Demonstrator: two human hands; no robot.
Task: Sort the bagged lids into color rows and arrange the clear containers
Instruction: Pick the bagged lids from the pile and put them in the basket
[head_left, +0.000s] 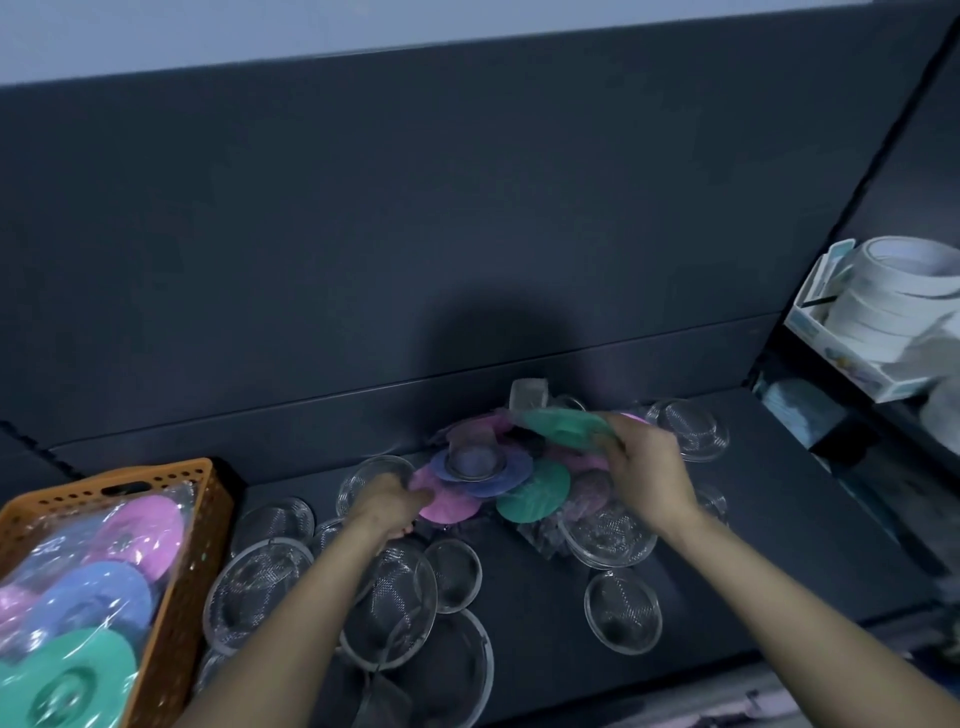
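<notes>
The right hand (641, 470) is closed on a green lid (563, 425), lifted off the heap at the back of the dark counter (779, 519). The left hand (387, 501) pinches the edge of a pink lid (448, 501) that lies flat at the heap's near side.

Between the hands the heap is a jumble: a blue lid (480, 467) with a small clear cup sitting on it, a second green lid (534, 492) just right of it, and pink and purple ones half buried behind. I see no color rows anywhere, so the sorting looks barely started.

The clear containers (623, 610) lie scattered about the near counter, some overlapping. I count roughly a dozen, though the blur and the forearms hide the edges of several. None are lined up.

At the left, an orange basket (200, 519) holds more bagged lids (93, 597): at least two pink, one blue and one green showing through the plastic. Those are untouched, so most of the job seems left.
</notes>
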